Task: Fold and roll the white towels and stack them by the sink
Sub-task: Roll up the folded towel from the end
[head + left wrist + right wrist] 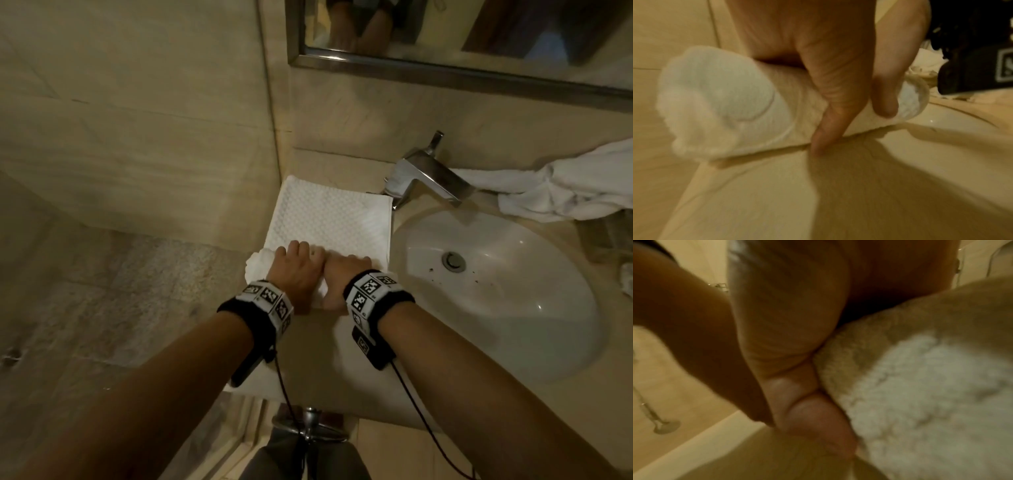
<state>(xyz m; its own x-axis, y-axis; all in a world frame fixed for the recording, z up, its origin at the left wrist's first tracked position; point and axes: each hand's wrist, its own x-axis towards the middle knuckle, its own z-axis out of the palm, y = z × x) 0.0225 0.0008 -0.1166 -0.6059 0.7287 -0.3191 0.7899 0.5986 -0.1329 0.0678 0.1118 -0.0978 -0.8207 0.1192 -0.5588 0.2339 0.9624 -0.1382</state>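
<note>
A white waffle-weave towel (329, 216) lies flat on the beige counter left of the sink (513, 308). Its near end is wound into a roll (258, 265). Side by side, my left hand (294, 270) and right hand (346, 274) grip that roll, fingers over the top and thumbs behind. The left wrist view shows the roll (725, 105) lying on the counter under my left hand (828, 97), the thumb reaching down to the counter. Seen from the right wrist, my right hand (797, 369) presses its thumb against the roll's fluffy side (920, 394).
A chrome faucet (428, 174) stands behind the basin. A crumpled white towel (565, 192) lies on the counter at the back right. The tiled wall (137, 137) meets the counter just left of the flat towel. A mirror (445, 41) hangs above.
</note>
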